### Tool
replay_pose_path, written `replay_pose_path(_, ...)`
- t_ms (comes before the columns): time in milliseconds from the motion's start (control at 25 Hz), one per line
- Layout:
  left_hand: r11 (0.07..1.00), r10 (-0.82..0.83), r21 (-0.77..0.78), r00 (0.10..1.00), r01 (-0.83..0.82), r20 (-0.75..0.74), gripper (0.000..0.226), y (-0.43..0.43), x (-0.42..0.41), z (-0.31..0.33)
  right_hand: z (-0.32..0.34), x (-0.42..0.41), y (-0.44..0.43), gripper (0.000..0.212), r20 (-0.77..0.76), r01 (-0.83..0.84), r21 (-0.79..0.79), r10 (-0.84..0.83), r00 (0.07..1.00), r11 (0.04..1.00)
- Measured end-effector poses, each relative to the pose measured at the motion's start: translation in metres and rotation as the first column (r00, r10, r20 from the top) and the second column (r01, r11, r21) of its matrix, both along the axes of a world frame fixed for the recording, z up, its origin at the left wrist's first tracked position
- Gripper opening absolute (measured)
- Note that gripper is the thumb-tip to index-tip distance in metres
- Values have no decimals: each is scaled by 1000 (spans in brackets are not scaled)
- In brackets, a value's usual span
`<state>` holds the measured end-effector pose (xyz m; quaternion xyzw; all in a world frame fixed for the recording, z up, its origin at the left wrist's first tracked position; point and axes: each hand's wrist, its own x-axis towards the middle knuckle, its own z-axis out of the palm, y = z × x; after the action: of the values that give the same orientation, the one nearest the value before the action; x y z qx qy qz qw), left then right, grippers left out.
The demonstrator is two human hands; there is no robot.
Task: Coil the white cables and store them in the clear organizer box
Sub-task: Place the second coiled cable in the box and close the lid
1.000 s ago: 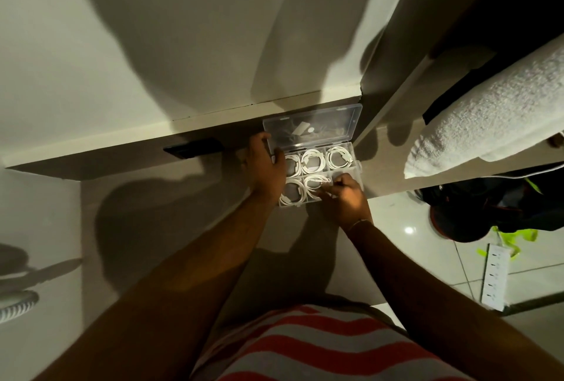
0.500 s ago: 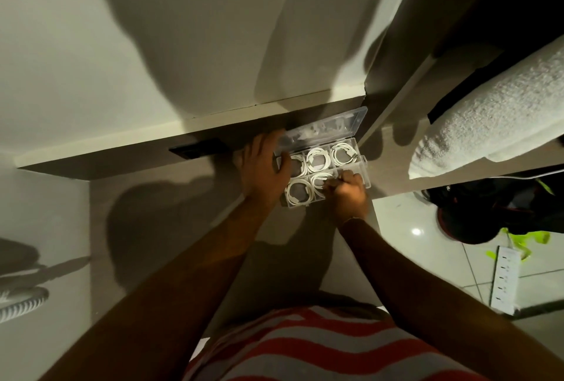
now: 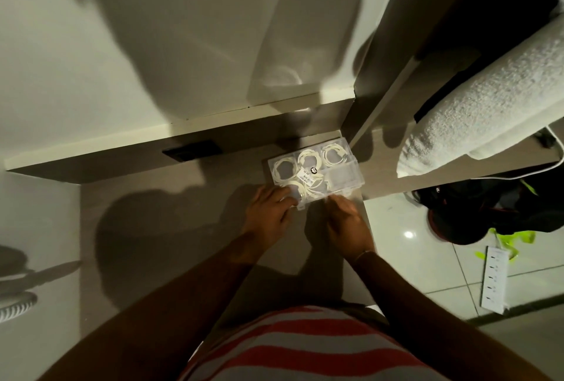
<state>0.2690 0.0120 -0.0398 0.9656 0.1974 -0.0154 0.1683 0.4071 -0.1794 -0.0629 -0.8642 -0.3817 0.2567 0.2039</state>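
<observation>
The clear organizer box [image 3: 345,181] lies on the grey desk with its lid down. A barcode sticker sits on the lid. Several coiled white cables [image 3: 332,155] show through the lid, one per compartment. The near-right compartment looks bare. My left hand [image 3: 270,216] rests at the box's near-left corner, fingers pressing on the lid edge. My right hand [image 3: 346,223] touches the box's near edge on the right, fingers curled against it.
A black socket plate [image 3: 192,151] sits under the white shelf at the desk's back. A rolled white towel [image 3: 488,109] lies to the right. On the tiled floor are a white power strip [image 3: 494,280] and a dark bag [image 3: 476,213].
The box's lid, raised one second ago, has come down and now covers the compartments. Both hands have shifted from inside and behind the box to its near edge.
</observation>
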Motion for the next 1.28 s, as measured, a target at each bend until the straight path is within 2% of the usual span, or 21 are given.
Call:
replay_pose_path(80,1000,-19,14,998,19,-52,33,0,5,2,1,0,-16,51,31,74,65,-76,997,995)
replay_pose_path(240,997,-48,57,989,56,-142,33,2,12,4,4,24,-24,36,253,100,249,-164,954,963)
replay_pose_path(360,996,-62,55,972,76,-225,33,3,19,3,10,55,-11,48,314,42,182,-99,944,982)
replay_pose_path(480,998,-55,8,961,60,-270,33,5,29,-1,10,78,-10,54,293,-110,108,74,953,988)
replay_pose_path(560,998,-54,-31,957,48,-286,31,4,33,-3,8,83,-13,53,293,-147,116,107,950,982)
replay_pose_path(760,995,-93,-16,920,94,-380,36,6,39,-7,4,76,-5,48,308,-101,83,71,949,991)
replay_pose_path(1080,991,-118,1,870,135,-478,41,-5,48,-7,2,75,3,43,226,-56,-117,81,971,992)
replay_pose_path(1280,990,-89,48,860,130,-503,46,-13,53,-10,0,69,4,40,181,23,-94,-5,984,995)
